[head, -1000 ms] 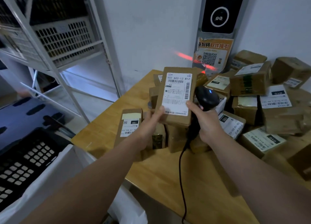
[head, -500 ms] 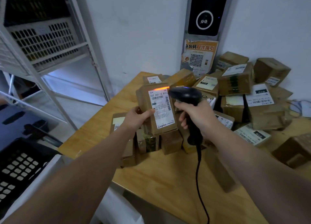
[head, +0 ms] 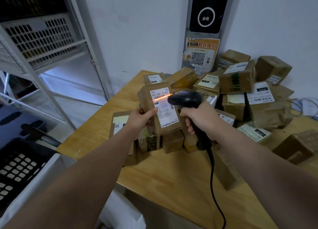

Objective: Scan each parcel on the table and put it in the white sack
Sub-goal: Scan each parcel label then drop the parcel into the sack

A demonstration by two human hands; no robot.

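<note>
My left hand [head: 140, 119] grips a brown cardboard parcel [head: 159, 108] with a white label, held up above the wooden table [head: 172, 177]. My right hand [head: 200, 119] grips the handle of a black barcode scanner [head: 185, 99], its head close to the label's right side. An orange-red scan line falls across the barcode at the label's top. Several more brown parcels [head: 237, 77] lie heaped at the table's back and right. The white sack's [head: 120, 209] edge shows below the table's near left corner.
A white metal shelf rack [head: 51, 44] with perforated crates stands at the left. A black perforated crate [head: 15, 166] sits at lower left. On the wall hang a black device [head: 206, 11] and a QR poster [head: 200, 54]. The scanner cable [head: 215, 194] trails down over the table.
The scanner's head swung from behind the parcel to its label, and the red line moved from the wall poster onto the barcode. The parcel tilted and came lower.
</note>
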